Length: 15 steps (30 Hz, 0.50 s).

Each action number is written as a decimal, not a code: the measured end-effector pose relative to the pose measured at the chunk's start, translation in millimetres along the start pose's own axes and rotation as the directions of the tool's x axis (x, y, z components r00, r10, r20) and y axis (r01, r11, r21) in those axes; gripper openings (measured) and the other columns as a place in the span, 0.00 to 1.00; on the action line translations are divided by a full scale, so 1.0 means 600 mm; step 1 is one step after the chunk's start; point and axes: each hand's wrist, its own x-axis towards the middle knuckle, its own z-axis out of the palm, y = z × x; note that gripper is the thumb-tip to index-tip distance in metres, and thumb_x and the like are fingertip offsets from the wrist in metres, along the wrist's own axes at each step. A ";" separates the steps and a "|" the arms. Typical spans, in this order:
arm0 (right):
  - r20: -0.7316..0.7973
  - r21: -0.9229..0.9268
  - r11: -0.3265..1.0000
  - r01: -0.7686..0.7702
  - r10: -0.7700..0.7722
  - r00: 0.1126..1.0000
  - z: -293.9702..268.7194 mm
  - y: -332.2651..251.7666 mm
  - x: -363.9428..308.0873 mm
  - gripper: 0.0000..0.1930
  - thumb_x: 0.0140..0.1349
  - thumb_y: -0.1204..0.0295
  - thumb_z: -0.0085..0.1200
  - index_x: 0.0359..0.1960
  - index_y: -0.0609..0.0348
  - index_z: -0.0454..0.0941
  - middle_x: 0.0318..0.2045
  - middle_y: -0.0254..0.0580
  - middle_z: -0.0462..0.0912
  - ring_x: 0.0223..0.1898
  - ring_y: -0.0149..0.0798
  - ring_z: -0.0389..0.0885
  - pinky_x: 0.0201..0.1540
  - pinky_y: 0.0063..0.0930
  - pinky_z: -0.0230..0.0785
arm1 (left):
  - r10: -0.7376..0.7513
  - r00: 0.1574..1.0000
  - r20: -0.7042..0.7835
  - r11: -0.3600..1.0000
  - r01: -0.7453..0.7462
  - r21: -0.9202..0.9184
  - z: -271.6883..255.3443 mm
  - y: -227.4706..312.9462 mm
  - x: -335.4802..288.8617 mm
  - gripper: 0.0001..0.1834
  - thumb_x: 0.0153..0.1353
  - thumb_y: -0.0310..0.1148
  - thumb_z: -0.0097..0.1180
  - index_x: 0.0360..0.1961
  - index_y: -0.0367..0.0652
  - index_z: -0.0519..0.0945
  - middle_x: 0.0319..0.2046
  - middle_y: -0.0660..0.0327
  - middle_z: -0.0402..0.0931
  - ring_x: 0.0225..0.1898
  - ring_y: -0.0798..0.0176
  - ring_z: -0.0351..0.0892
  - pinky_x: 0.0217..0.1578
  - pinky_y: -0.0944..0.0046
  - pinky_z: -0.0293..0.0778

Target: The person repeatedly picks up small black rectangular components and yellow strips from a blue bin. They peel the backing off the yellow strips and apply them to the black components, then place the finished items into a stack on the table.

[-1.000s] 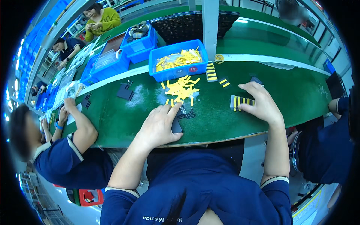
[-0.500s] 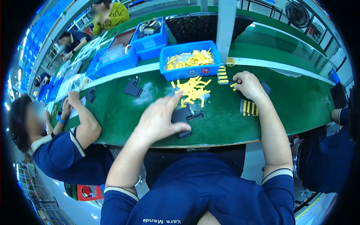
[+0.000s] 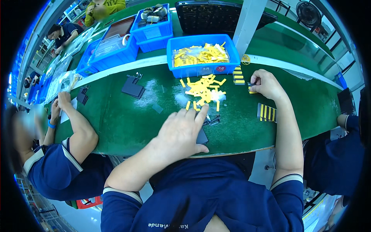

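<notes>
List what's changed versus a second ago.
The right hand let go of the striped row, moved forward, and now pinches the small black-and-yellow piece that lay loose near the blue bin. The left hand stays over the black plate; row, yellow strips and bin look unmoved.

A small dark piece with a yellow strip is pinched in the grip of the right hand above the green bench. The left hand is held spread over a dark flat piece, its index fingertip brought to the lower edge of a loose pile of yellow strips; whether any strip is touched cannot be told. More strips are held in a blue bin just behind the pile. A yellow-striped block is seen beside the right forearm, and a striped stack is set near the bin's right corner. Dark flat parts are laid out farther left.
</notes>
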 end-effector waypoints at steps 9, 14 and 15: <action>-0.102 0.036 0.998 0.049 -0.045 0.994 0.012 -0.007 0.003 0.15 0.44 0.76 0.63 0.36 0.63 0.78 0.34 0.46 0.79 0.37 0.43 0.78 0.42 0.32 0.72 | -0.053 0.995 -0.082 0.988 0.040 -0.148 0.012 -0.009 -0.002 0.51 0.37 0.37 0.71 0.62 0.33 0.58 0.40 0.45 0.73 0.44 0.46 0.73 0.46 0.55 0.71; -0.053 -0.129 0.988 0.081 -0.088 0.995 0.008 -0.009 -0.006 0.13 0.44 0.77 0.62 0.34 0.63 0.79 0.34 0.47 0.78 0.40 0.46 0.77 0.45 0.34 0.70 | -0.094 0.992 -0.083 0.968 0.072 -0.241 0.005 -0.014 -0.004 0.52 0.36 0.37 0.72 0.64 0.40 0.58 0.37 0.45 0.74 0.40 0.44 0.75 0.43 0.54 0.71; -0.043 -0.127 0.989 0.077 -0.083 0.996 0.006 -0.009 -0.006 0.12 0.43 0.77 0.63 0.33 0.63 0.79 0.34 0.46 0.78 0.39 0.46 0.78 0.45 0.34 0.70 | -0.103 0.992 -0.075 0.965 0.082 -0.249 0.004 -0.014 -0.004 0.52 0.36 0.37 0.72 0.64 0.40 0.58 0.37 0.45 0.74 0.40 0.43 0.75 0.43 0.54 0.71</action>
